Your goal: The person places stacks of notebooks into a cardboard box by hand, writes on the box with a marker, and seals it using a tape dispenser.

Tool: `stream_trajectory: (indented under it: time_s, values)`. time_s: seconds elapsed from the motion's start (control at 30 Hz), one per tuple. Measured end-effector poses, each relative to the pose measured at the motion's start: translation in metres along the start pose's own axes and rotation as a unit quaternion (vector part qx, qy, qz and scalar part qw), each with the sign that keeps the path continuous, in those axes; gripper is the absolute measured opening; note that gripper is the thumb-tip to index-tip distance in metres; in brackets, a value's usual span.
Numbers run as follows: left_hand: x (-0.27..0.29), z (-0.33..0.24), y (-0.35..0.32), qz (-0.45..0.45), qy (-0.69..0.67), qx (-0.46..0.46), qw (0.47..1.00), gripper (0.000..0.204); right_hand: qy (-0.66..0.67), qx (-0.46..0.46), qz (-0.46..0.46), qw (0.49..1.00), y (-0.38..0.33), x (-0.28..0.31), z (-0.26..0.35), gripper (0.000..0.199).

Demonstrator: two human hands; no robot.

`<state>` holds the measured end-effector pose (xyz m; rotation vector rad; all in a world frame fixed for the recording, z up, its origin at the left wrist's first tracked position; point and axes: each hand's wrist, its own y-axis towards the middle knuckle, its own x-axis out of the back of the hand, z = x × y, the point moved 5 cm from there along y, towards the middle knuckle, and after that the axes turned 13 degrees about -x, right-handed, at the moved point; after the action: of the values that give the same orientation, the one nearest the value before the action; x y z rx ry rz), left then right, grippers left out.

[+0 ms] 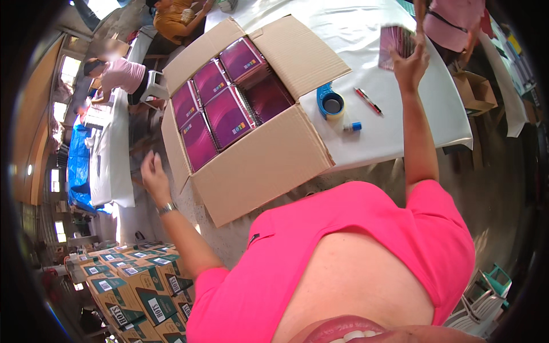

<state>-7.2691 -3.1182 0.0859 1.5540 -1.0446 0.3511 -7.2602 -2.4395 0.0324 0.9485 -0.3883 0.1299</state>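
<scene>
Purple notebook stack (394, 44) is held up over the white table (400, 131), at about 1 o'clock in the frame. It is pinched by the right hand (410, 64), fingers closed on its lower edge, arm stretched out from the lower right. The far end of the stack is met by another person's hand (421, 38); who carries the weight cannot be told.

Left hand (153, 174) is seen at 9 o'clock, fingers loosely curled and half open, nothing held. It sits just beside the left flap of the open cardboard box (263, 166), contact not clear. A metal watch (167, 208) is worn on that wrist.

The box is placed on the near table edge, centre frame, flaps spread. It is filled with purple spiral notebooks (226, 114) laid flat in rows; a darker gap is seen at its right side.

On the table at 3 o'clock of the box: blue tape dispenser (330, 104), red pen (369, 100), small blue-capped item (352, 126), all well apart from both hands.

Stacked printed cartons (137, 286) are seen at 7 o'clock on the floor.
</scene>
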Motion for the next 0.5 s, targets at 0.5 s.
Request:
stream_trajectory:
  time_s: [0.5]
  values:
    - [-0.080,-0.014,-0.110,-0.024,-0.426,0.119,0.896,0.062,0.213,-0.096,0.310,0.922,-0.084,0.025,0.174,0.028]
